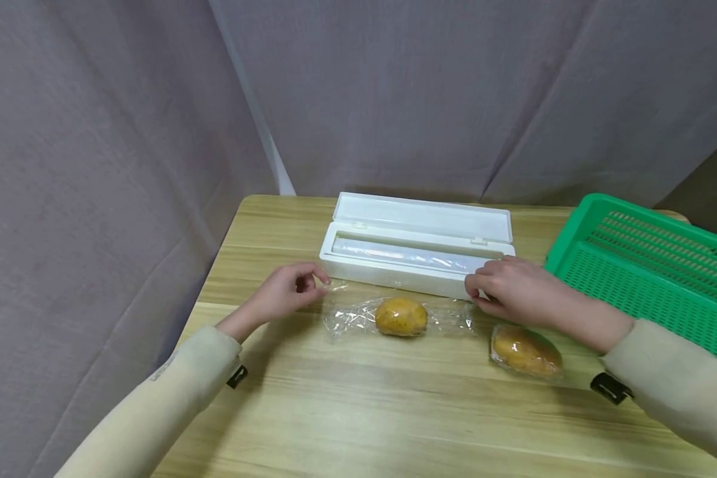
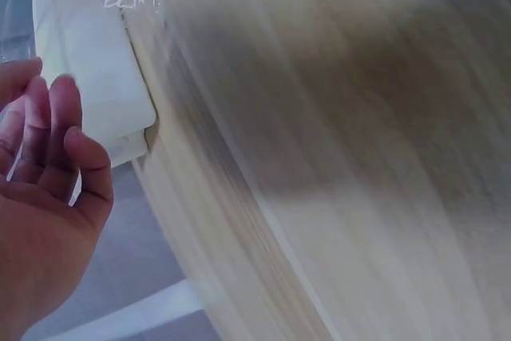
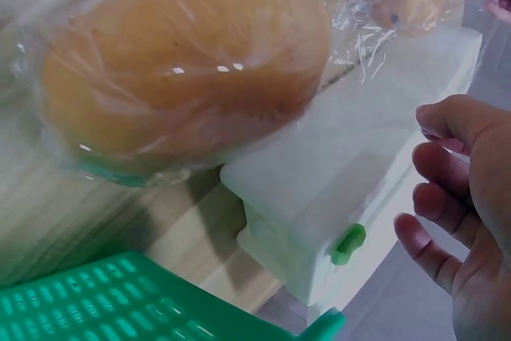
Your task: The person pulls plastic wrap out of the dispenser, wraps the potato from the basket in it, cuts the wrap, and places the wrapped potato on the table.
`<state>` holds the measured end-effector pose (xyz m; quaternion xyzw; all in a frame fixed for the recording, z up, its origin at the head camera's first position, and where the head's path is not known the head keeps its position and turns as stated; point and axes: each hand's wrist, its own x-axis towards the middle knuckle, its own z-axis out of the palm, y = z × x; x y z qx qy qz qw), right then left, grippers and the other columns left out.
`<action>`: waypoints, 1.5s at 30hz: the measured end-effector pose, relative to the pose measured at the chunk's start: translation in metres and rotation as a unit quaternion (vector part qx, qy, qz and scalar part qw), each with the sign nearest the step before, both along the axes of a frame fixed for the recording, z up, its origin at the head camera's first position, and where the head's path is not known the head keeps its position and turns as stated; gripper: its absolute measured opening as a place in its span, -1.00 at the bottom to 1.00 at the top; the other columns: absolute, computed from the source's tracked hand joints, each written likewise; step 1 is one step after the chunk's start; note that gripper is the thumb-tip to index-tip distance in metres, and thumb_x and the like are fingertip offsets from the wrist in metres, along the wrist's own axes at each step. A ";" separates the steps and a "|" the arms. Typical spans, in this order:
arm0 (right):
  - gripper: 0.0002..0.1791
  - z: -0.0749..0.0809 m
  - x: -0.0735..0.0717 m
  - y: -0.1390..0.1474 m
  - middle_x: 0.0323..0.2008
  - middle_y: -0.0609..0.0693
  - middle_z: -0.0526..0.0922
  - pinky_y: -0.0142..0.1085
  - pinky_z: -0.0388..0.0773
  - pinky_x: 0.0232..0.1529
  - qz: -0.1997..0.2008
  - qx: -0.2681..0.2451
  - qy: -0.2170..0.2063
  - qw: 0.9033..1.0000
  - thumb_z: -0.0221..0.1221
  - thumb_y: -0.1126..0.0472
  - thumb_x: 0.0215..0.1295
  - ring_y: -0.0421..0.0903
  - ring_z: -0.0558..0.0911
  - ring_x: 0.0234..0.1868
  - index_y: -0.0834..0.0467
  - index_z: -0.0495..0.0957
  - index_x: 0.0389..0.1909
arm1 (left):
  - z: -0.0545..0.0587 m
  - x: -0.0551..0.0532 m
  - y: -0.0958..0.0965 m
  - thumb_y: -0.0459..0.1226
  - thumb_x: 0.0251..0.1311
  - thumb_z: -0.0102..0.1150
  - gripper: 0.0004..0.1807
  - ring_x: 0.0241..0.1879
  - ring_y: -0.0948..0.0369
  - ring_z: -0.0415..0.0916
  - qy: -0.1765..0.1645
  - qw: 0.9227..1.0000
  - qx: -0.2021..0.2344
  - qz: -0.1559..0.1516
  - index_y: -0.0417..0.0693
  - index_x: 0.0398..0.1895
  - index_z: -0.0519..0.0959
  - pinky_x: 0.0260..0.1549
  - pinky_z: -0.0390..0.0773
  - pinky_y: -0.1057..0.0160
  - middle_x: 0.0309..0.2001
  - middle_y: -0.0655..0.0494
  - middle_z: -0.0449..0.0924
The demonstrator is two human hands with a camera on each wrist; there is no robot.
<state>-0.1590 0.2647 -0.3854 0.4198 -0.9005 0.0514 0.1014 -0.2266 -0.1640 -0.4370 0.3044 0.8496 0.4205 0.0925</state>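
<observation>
A yellow mango [image 1: 401,317] lies on a crinkled sheet of clear cling film [image 1: 354,320], in front of a long white film box [image 1: 388,273]. The box lid stands open, and a film roll [image 1: 400,253] shows inside. My left hand [image 1: 283,292] hovers by the sheet's left end, its fingers loosely bent with nothing seen between them. At the box's right front corner is my right hand [image 1: 516,292], fingers relaxed and bent, thumb near the sheet's right end. A second mango [image 3: 184,69], wrapped in film, lies below the right wrist.
A green slotted basket [image 1: 651,265] stands at the right of the wooden table [image 1: 346,411]. Grey curtains [image 1: 394,99] hang behind and to the left. A small green tab [image 3: 348,243] sticks out at the box's end in the right wrist view.
</observation>
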 end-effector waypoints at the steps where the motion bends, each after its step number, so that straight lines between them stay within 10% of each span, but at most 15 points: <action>1: -0.59 0.000 0.002 0.000 -0.52 -0.31 0.44 -0.18 0.50 -0.40 0.001 0.001 0.001 1.000 0.50 0.37 0.09 -0.28 0.40 -0.48 -0.11 0.47 -0.45 | 0.000 0.001 -0.001 -0.41 0.35 0.37 -0.88 -0.44 0.23 0.44 -0.002 1.000 -0.003 -0.004 -0.10 -0.10 0.72 -0.41 0.49 0.34 -0.47 0.19 0.55; 13: -0.55 -0.014 0.020 -0.007 -0.53 -0.32 0.42 -0.24 0.42 -0.39 0.035 0.010 0.019 0.999 0.57 0.37 0.02 -0.28 0.42 -0.46 -0.09 0.47 -0.46 | -0.005 0.021 -0.007 -0.42 0.37 0.34 -0.92 -0.27 0.21 0.64 0.038 0.998 -0.037 -0.037 -0.11 -0.18 0.64 -0.23 0.72 0.26 -0.27 0.12 0.70; 19: -0.66 -0.021 0.023 -0.011 -0.48 -0.20 0.60 -0.16 0.52 -0.37 0.045 0.050 0.019 0.998 0.60 0.31 0.08 -0.14 0.59 -0.38 -0.02 0.59 -0.36 | -0.009 0.033 -0.008 -0.40 0.36 0.36 -0.89 -0.22 0.23 0.69 0.179 0.978 -0.089 -0.063 -0.06 -0.16 0.64 -0.18 0.75 0.24 -0.19 0.15 0.71; 23: -0.73 -0.026 0.021 -0.014 -0.45 -0.14 0.67 -0.11 0.58 -0.32 0.044 0.079 0.021 0.996 0.57 0.29 0.14 -0.09 0.64 -0.34 0.01 0.62 -0.34 | -0.013 0.038 -0.010 -0.46 0.33 0.30 -0.85 -0.28 0.18 0.68 0.337 0.927 -0.132 -0.096 -0.05 -0.15 0.62 -0.27 0.74 0.20 -0.20 0.12 0.69; 29: -0.78 -0.030 0.016 -0.021 -0.45 -0.10 0.67 -0.07 0.61 -0.28 0.031 0.112 0.010 0.993 0.51 0.24 0.26 -0.06 0.66 -0.32 0.03 0.62 -0.39 | -0.018 0.043 -0.014 -0.54 0.34 -0.05 -0.69 -0.11 0.09 0.67 0.537 0.799 -0.219 -0.159 0.03 -0.05 0.51 -0.16 0.74 0.17 -0.05 0.04 0.65; 35: -0.82 -0.035 0.012 -0.028 -0.41 -0.09 0.72 -0.04 0.69 -0.19 0.023 0.141 0.007 0.990 0.46 0.22 0.33 -0.04 0.68 -0.29 0.02 0.65 -0.41 | -0.019 0.050 -0.013 -0.48 0.48 -0.20 -0.66 -0.01 0.12 0.55 0.627 0.687 -0.299 -0.214 0.13 0.04 0.46 -0.19 0.63 0.24 0.07 0.05 0.52; 39: -0.81 -0.037 0.009 -0.028 -0.42 -0.08 0.71 -0.03 0.72 -0.14 0.023 0.142 0.004 0.990 0.46 0.25 0.32 -0.03 0.68 -0.30 0.02 0.65 -0.43 | -0.022 0.052 -0.011 -0.35 0.46 -0.05 -0.74 0.04 0.12 0.54 0.630 0.660 -0.331 -0.239 0.17 0.07 0.48 -0.17 0.60 0.24 0.09 0.07 0.49; 45: -0.77 -0.031 0.010 -0.031 -0.47 -0.09 0.64 -0.08 0.64 -0.29 0.019 0.128 0.022 0.991 0.50 0.21 0.27 -0.05 0.64 -0.34 0.03 0.61 -0.46 | -0.020 0.053 -0.007 -0.28 0.42 0.17 -0.78 -0.04 0.14 0.49 0.598 0.679 -0.349 -0.244 0.19 0.05 0.58 -0.20 0.58 0.24 0.02 0.12 0.48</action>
